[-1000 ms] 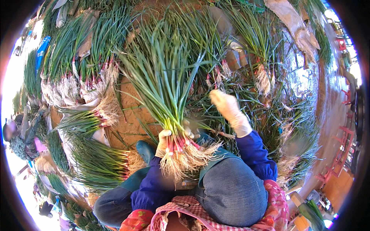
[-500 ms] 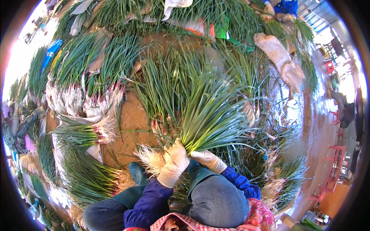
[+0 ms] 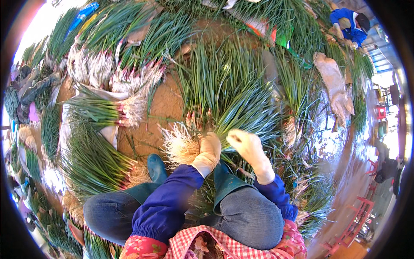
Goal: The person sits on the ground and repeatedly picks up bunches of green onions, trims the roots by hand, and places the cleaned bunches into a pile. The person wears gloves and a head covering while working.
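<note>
My left hand [image 3: 208,151], in a cream glove, is closed round the lower stems of a bunch of spring onions [image 3: 248,114]. The pale, shaggy roots [image 3: 180,144] stick out to the left of my fist, and the long green leaves fan away up and right. Just right of the stems, my right hand [image 3: 248,149], gloved alike, is raised with its fingers curled together. Whether anything small is between those fingertips I cannot make out. More spring onions [image 3: 224,77] lie beyond my hands, partly covered by the held leaves.
Bundles with root ends towards me [image 3: 90,64] lie at the far left; other bundles [image 3: 95,151] lie nearer. Between them shows brown ground [image 3: 166,105]. My teal boots [image 3: 157,168] flank my hands. A beige sack [image 3: 332,84] lies right, with a blue-clad person [image 3: 351,26] beyond.
My right hand has come off the stems and risen to their right. My left hand keeps its hold, and the leaves have spread lower over the onions behind. The view has shifted.
</note>
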### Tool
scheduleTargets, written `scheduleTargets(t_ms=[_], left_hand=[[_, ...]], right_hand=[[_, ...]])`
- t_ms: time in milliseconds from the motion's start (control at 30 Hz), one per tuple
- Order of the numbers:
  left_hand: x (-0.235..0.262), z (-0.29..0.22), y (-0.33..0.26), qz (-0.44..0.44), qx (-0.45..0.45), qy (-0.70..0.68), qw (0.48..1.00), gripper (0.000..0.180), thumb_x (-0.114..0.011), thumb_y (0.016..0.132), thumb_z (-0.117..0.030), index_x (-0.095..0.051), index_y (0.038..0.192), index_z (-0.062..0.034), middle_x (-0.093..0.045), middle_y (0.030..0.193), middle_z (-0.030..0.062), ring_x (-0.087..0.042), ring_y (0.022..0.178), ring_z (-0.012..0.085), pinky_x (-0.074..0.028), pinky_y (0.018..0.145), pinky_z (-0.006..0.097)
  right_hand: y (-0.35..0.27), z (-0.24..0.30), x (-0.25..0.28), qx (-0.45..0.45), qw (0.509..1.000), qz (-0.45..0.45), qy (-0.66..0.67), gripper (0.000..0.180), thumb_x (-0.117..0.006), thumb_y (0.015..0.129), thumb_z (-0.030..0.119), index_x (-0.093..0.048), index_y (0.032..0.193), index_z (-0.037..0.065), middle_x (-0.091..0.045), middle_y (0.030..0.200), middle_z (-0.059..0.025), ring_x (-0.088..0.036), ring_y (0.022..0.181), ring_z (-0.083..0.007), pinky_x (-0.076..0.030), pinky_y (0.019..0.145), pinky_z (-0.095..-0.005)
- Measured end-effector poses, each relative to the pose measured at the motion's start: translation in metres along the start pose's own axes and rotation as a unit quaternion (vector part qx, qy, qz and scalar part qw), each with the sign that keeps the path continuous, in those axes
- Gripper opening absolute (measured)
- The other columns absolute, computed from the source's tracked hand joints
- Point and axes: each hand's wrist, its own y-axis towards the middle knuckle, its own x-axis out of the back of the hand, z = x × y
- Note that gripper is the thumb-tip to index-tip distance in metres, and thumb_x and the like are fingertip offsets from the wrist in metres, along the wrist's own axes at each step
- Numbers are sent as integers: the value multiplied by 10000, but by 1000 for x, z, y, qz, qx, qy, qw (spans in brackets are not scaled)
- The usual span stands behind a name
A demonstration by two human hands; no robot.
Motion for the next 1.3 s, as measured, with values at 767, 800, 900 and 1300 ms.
scheduleTargets(t_ms=[767, 800, 900, 1300], left_hand=[[63, 112, -31, 209, -156, -965, 2, 622, -583, 753, -377, -446, 1216, 14, -522, 807, 47, -514, 641, 152, -450, 682, 317], [58, 110, -27, 203, -181, -962, -31, 639, -585, 764, -397, -447, 1237, 11, -526, 813, 45, -519, 654, 157, -450, 692, 324], [48, 84, -29, 73, -29, -994, -81, 619, -567, 826, -390, -461, 1276, 23, -605, 985, 106, -572, 847, 209, -478, 793, 357], [173, 86, 26, -37, -110, -992, 42, 471, -550, 911, -170, -398, 1317, 14, -613, 1078, 141, -592, 1055, 258, -507, 922, 382]], right_hand=[[-7, -133, -1, -132, 814, -175, 538, 321, -482, 954, 240, -623, 1115, 2, -637, 813, -41, -529, 601, -93, -481, 607, -260], [-8, -122, 0, -169, 822, -179, 513, 347, -477, 958, 249, -610, 1154, -5, -653, 849, -53, -541, 614, -94, -484, 626, -258], [-13, -87, -17, -23, 869, 61, 491, 393, -519, 951, 266, -575, 1241, 8, -654, 879, -53, -562, 653, -91, -471, 685, -226], [-126, -39, 110, 103, 866, 11, 490, 261, -590, 921, 173, -616, 754, -26, -581, 600, -78, -563, 519, -155, -450, 510, -278]])
